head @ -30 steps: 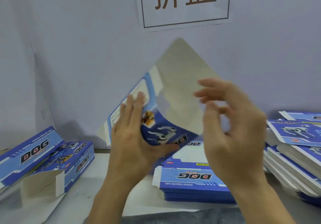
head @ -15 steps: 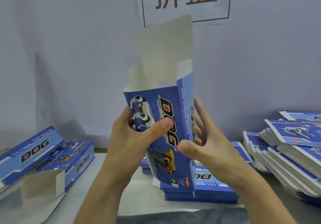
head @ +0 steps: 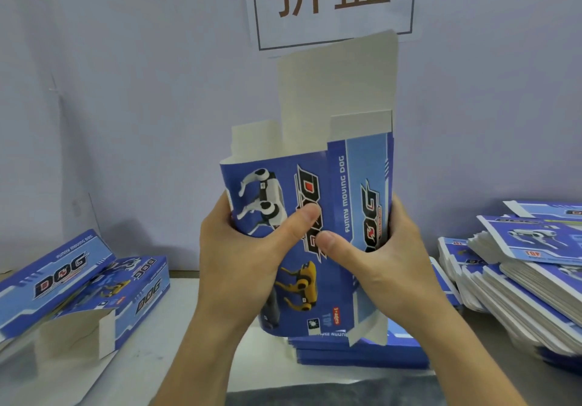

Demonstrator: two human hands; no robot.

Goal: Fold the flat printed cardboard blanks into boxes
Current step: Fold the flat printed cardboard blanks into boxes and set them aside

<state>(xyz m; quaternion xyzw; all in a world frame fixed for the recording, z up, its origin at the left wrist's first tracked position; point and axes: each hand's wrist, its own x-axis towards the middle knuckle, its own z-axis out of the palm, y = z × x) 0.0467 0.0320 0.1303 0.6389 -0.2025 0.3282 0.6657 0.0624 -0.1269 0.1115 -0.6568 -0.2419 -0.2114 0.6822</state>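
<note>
I hold a blue printed cardboard blank (head: pixel 356 185) upright in front of me, partly opened into a sleeve, its white flaps standing up at the top. My left hand (head: pixel 242 264) grips its left edge with the thumb pressed on the front panel. My right hand (head: pixel 381 257) grips the right edge, thumb on the front beside the left thumb. A stack of flat blanks (head: pixel 362 349) lies on the table right below it.
Two folded blue boxes (head: pixel 78 283) lie at the left, one with an open end flap. Piles of flat blanks (head: pixel 519 270) fill the right side. A paper sign (head: pixel 333 2) hangs on the wall behind. A dark cloth (head: pixel 330 393) lies at the near edge.
The blank went from tilted and flat to upright; both hands now grip its sides and it has opened wider, showing the side panel.
</note>
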